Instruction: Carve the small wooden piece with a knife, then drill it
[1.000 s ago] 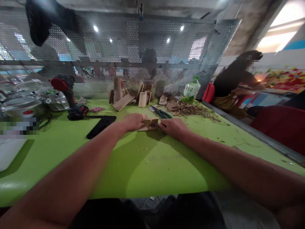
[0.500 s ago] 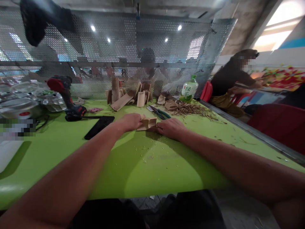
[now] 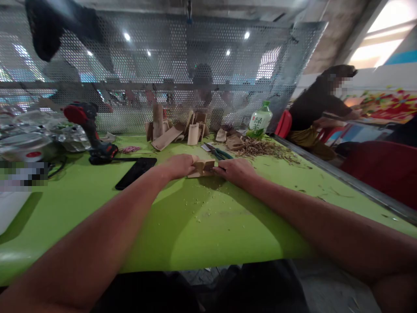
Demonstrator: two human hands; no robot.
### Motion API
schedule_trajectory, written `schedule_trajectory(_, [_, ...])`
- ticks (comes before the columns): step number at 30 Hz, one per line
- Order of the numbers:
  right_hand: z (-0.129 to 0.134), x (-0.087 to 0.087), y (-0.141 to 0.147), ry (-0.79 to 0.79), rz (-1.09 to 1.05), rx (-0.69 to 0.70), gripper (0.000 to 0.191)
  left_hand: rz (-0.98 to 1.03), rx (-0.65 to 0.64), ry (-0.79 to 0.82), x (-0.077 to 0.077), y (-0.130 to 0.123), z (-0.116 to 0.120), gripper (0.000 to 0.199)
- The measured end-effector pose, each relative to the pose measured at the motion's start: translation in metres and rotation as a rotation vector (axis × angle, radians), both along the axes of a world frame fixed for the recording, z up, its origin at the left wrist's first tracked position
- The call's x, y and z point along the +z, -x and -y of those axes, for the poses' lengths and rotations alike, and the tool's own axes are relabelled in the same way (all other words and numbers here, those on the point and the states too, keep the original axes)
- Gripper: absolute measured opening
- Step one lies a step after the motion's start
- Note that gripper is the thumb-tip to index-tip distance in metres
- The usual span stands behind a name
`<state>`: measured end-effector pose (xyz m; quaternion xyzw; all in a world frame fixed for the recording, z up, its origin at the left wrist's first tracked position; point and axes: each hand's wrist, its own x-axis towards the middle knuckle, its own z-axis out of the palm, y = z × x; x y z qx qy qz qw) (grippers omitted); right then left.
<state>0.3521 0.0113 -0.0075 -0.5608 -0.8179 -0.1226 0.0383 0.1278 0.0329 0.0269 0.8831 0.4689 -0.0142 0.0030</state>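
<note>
A pale, trough-shaped piece that looks like split bamboo (image 3: 200,169) lies at the middle of the green table (image 3: 208,234), between my hands. My left hand (image 3: 180,166) is closed on its left end, fingertips bent over the edge. At its right end my right hand (image 3: 237,170) has its fingers bent together and touching the piece; anything else within that grip is hidden. Just behind, pliers (image 3: 220,153) with dark green handles lie on the table, close to my right knuckles. Small pale crumbs (image 3: 197,213) are scattered in front of the piece.
A phone (image 3: 136,173) and a cordless drill (image 3: 94,134) are on the left. Cut bamboo-like pieces (image 3: 167,137) stand along the perforated metal screen (image 3: 137,78). A green tea bottle (image 3: 261,119) rises behind brown shavings (image 3: 260,148). Another person (image 3: 312,100) sits at the right.
My right hand has shifted slightly up and its fingers have moved at the bamboo piece's right end. My left hand and the piece stay nearly where they were.
</note>
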Motion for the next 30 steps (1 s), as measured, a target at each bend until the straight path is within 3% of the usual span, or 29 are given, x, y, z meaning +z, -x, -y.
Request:
schedule_trajectory(8, [0.001, 0.0, 0.002, 0.058, 0.05, 0.108, 0.051, 0.008, -0.008, 0.008, -0.001, 0.001, 0.0, 0.022])
schedule_trajectory(15, [-0.01, -0.008, -0.01, -0.078, -0.141, -0.058, 0.062, 0.096, 0.05, 0.085, -0.002, 0.002, -0.001, 0.029])
schedule_trajectory(20, [-0.013, -0.009, -0.014, -0.101, -0.18, -0.037, 0.064, 0.18, 0.051, 0.079, -0.004, 0.004, -0.003, 0.03])
schedule_trajectory(26, [-0.011, -0.008, -0.013, -0.129, -0.217, -0.024, 0.061, 0.365, 0.057, 0.279, -0.004, 0.003, -0.002, 0.028])
schedule_trajectory(30, [-0.011, -0.007, -0.012, -0.111, -0.196, -0.006, 0.058, 0.418, 0.03, 0.313, -0.006, 0.004, -0.002, 0.032])
